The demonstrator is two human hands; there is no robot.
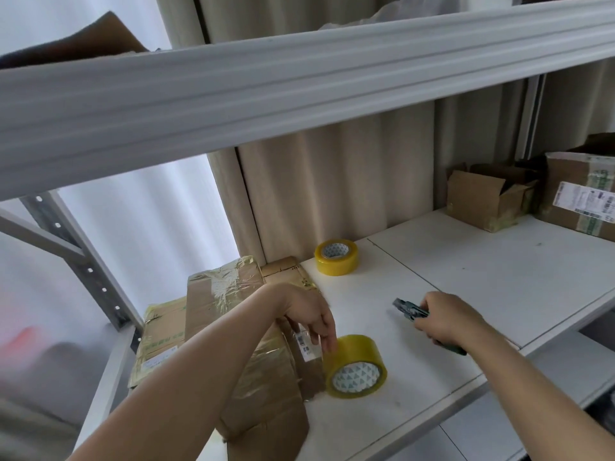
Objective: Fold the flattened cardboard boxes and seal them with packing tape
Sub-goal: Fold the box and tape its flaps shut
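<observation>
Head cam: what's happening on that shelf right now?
A person is working at a white shelf. The left hand touches the top of the near tape roll, which stands tilted beside a stack of flattened cardboard boxes. The right hand grips a utility knife. A second tape roll lies further back. No box is folded yet.

White shelf (482,271) — beige curtain (332,194)
</observation>
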